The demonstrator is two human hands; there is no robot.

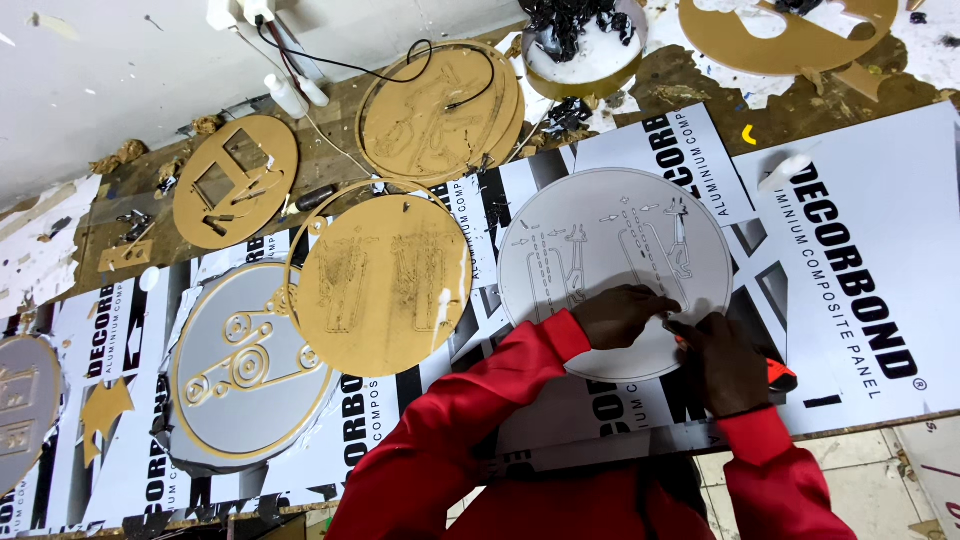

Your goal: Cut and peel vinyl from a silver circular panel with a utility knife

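while both red sleeves reach in from the lower edge, the left hand (622, 313) lies knuckles-up on the pale grey round panel with thin engraved line patterns (612, 265), its fingers curled together and pressing on the disc's lower right part. the right hand (727, 362) sits just beside it at the disc's lower right rim, fingers closed around a small orange-handled cutting tool (778, 374), whose tip meets the disc near the left hand's fingertips. the grey disc rests flat on white protective-film sheets with bold black lettering (860, 250) that cover the table. left of it lies a gold round panel with rough engraved shapes (385, 283), partly ringed by a thin gold hoop, and further left a silver disc with gold belt-and-pulley shapes (247, 363). beyond them sit a stack of gold discs with a black cable across it (440, 110) and a smaller gold disc with a square cut-out (236, 180).
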